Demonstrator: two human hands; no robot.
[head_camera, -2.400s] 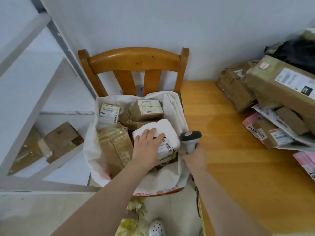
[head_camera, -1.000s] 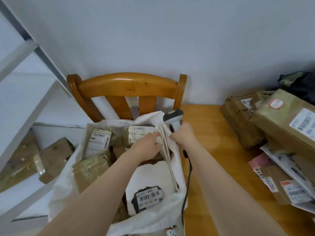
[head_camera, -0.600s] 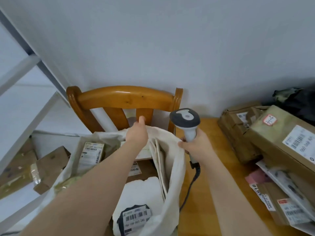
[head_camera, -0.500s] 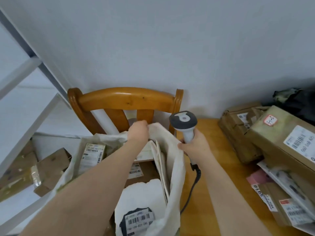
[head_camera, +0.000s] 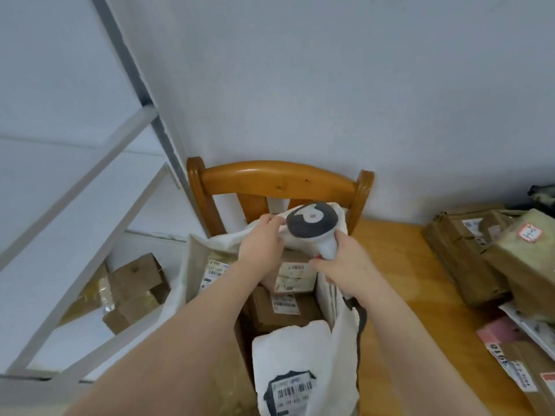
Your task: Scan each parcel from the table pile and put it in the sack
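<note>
Soft even light — slight blur, wide-angle edge distortion

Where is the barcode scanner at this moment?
In the head view the scanner is at centre, gripped by the right hand over the far rim of the sack, before the chair back.

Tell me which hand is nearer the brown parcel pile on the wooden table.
Right. The right hand, gripping the grey-and-white barcode scanner, is left of the brown parcel pile; the left hand, gripping the white sack's rim, is farther left.
</note>
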